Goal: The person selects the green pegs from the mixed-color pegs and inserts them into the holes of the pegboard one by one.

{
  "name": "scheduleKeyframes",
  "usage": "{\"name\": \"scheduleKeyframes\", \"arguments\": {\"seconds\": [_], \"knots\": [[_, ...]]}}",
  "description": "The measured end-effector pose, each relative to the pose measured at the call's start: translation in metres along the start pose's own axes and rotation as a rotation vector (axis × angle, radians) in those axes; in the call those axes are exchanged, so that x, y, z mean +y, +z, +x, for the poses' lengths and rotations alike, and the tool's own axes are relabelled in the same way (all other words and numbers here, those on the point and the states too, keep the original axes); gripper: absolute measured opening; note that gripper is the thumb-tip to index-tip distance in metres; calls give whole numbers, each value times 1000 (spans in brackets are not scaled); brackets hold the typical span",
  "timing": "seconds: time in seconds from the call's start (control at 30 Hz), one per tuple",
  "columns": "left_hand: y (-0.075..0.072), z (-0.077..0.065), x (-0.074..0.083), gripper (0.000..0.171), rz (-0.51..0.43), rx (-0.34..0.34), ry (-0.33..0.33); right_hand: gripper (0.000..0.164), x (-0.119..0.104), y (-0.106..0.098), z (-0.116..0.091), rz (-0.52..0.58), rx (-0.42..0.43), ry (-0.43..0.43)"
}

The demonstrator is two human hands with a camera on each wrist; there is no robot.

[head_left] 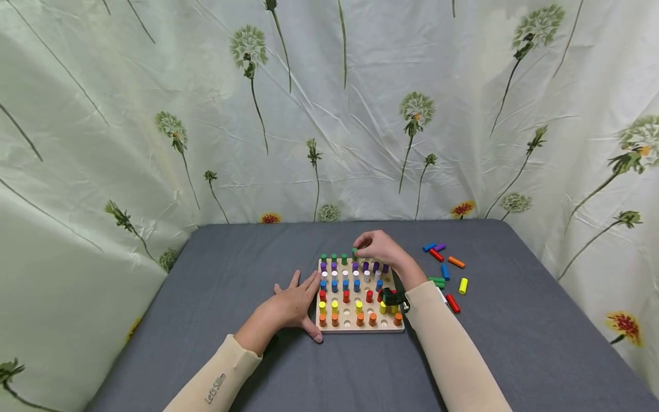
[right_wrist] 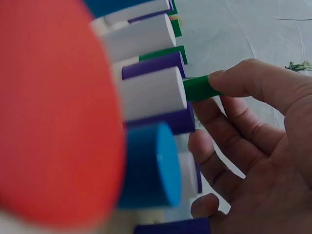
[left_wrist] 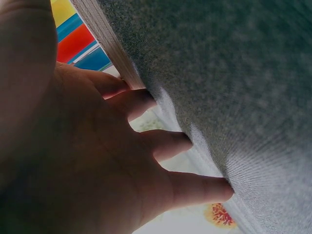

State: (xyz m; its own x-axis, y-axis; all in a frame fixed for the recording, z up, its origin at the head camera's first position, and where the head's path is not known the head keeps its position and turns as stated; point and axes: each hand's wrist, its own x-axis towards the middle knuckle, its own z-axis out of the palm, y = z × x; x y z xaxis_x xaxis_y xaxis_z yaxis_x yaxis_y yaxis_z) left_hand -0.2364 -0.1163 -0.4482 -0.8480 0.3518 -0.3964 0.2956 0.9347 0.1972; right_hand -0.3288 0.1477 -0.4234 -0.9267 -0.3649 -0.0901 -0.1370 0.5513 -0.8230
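While the board's (head_left: pixel 352 315) kinda being braced by a splayed left hand (head_left: pixel 292 306), a green peg's (head_left: pixel 354 252) being pinched in the right (head_left: pixel 382 248), probably needing seating.

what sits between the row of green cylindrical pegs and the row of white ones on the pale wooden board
A row of purple cylindrical pegs; the head view shows it.

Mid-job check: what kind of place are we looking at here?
Probably an indoor tabletop workspace, perhaps screened off for recording. A flower-printed curtain hangs behind and along the sides, a plain grey cloth covers the work surface, and a pegboard sits on it.
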Motion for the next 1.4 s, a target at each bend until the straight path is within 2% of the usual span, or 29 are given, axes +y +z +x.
{"name": "scheduleKeyframes", "arguments": {"seconds": [0.37,0.63,1.0,1.23,1.4], "knots": [[-2,0,5,149,-4,-20,-16,19,4,0,3,-3,-40,19],[-4,-1,4,146,12,-2,-17,17,6,-2,5,-11,-63,16],[8,16,-5,156,32,2,-11,17,7,-2,4,-45,-73,56],[-2,0,4,146,2,-5,-5,17,7,0,5,-49,-86,67],[-1,-4,4,146,6,5,-6,20,5,-1,4,-44,-93,82]]}}
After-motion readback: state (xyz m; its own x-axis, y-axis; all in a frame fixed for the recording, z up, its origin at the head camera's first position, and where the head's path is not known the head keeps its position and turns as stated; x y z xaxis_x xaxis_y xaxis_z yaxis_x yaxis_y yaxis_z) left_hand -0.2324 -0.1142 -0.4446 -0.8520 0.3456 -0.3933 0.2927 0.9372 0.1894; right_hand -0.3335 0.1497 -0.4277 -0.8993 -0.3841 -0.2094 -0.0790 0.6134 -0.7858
